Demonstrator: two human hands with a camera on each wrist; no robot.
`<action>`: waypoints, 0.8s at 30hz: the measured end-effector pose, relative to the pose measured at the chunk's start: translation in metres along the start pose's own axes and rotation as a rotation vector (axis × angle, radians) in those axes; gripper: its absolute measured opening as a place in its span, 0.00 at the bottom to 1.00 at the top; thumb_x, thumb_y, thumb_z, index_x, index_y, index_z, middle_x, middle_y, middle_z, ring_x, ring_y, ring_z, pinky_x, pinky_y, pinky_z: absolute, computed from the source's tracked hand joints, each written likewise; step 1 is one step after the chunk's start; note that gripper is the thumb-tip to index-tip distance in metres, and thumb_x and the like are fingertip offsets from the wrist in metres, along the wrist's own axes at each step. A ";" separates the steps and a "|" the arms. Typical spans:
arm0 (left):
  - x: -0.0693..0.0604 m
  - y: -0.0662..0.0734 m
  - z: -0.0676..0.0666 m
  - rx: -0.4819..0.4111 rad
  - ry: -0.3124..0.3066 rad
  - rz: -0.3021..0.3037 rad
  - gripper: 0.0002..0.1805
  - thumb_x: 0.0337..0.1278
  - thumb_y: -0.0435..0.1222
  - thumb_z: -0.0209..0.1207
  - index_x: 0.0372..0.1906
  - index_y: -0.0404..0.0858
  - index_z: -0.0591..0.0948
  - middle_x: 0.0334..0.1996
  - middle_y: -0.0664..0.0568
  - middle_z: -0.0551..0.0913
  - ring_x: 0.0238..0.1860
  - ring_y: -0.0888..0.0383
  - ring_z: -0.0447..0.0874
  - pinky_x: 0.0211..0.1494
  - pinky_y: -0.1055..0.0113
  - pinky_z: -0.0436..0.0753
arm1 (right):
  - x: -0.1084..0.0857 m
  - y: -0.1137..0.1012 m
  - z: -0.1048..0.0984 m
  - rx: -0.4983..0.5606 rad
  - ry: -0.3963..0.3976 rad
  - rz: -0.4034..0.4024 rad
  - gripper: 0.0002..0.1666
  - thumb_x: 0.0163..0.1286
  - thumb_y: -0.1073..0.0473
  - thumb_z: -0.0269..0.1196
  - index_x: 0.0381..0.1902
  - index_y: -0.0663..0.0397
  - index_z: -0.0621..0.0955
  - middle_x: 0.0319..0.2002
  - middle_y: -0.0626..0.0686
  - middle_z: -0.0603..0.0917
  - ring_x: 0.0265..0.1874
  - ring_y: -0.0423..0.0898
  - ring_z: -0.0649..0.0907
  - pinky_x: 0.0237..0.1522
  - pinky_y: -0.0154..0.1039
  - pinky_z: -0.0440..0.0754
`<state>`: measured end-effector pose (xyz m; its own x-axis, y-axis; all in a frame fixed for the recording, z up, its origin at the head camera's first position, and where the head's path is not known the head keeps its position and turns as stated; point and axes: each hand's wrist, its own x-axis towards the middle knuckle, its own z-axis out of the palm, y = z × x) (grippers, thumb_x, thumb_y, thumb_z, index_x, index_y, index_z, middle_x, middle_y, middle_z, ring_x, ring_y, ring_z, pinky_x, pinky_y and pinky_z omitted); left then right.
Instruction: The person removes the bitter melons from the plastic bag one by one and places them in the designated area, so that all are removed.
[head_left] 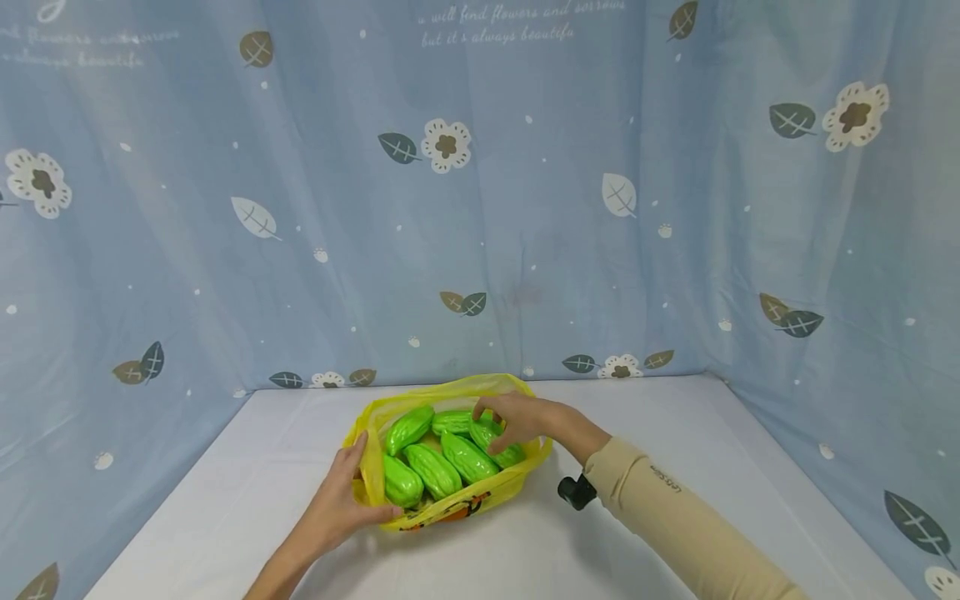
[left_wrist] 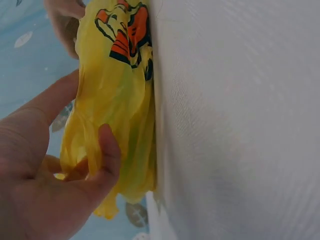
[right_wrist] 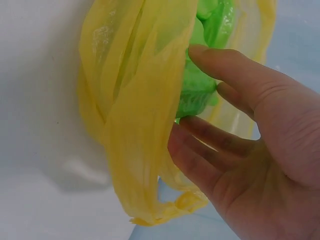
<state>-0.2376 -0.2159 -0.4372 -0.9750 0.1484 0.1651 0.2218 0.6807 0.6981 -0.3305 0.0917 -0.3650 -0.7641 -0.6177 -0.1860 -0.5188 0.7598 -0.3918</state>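
A yellow plastic bag (head_left: 480, 500) lies wide open on the table, with several green bumpy gourds (head_left: 432, 471) inside. At its left side, my left hand (head_left: 337, 504) holds the rim, fingers on the inner side and thumb outside; in the left wrist view the left hand (left_wrist: 55, 165) has fingers curled around the yellow plastic (left_wrist: 115, 100). Over the right end of the bag, my right hand (head_left: 521, 419) reaches in with its fingers at the rightmost gourd (head_left: 510, 454). In the right wrist view the right hand (right_wrist: 250, 135) has thumb and fingers spread beside a green gourd (right_wrist: 196, 92).
A white cloth covers the table (head_left: 637, 417). Blue curtain (head_left: 525, 208) with leaf and flower prints hangs behind and at both sides. A small black device (head_left: 577, 492) shows by the right wrist.
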 end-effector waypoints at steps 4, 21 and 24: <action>-0.001 -0.002 0.003 0.030 -0.032 0.005 0.73 0.29 0.52 0.79 0.78 0.35 0.45 0.65 0.34 0.62 0.65 0.38 0.68 0.68 0.39 0.67 | 0.000 0.000 0.002 0.006 0.001 0.010 0.33 0.60 0.53 0.73 0.61 0.44 0.72 0.53 0.54 0.79 0.54 0.49 0.78 0.50 0.43 0.79; -0.005 -0.002 0.005 0.088 -0.064 0.064 0.74 0.27 0.54 0.79 0.79 0.39 0.45 0.68 0.26 0.52 0.66 0.26 0.62 0.64 0.33 0.68 | 0.002 0.002 0.005 0.012 -0.010 0.031 0.37 0.59 0.52 0.73 0.62 0.41 0.68 0.53 0.50 0.77 0.53 0.48 0.78 0.49 0.43 0.79; -0.005 -0.002 0.005 0.090 -0.068 0.068 0.74 0.28 0.54 0.79 0.79 0.39 0.44 0.68 0.26 0.51 0.66 0.25 0.62 0.64 0.33 0.69 | 0.001 0.002 0.006 0.019 -0.006 0.028 0.37 0.59 0.52 0.73 0.62 0.42 0.68 0.55 0.50 0.77 0.55 0.49 0.78 0.50 0.44 0.79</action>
<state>-0.2334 -0.2144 -0.4432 -0.9569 0.2422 0.1600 0.2883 0.7285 0.6215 -0.3303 0.0917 -0.3712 -0.7758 -0.5975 -0.2028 -0.4897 0.7728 -0.4037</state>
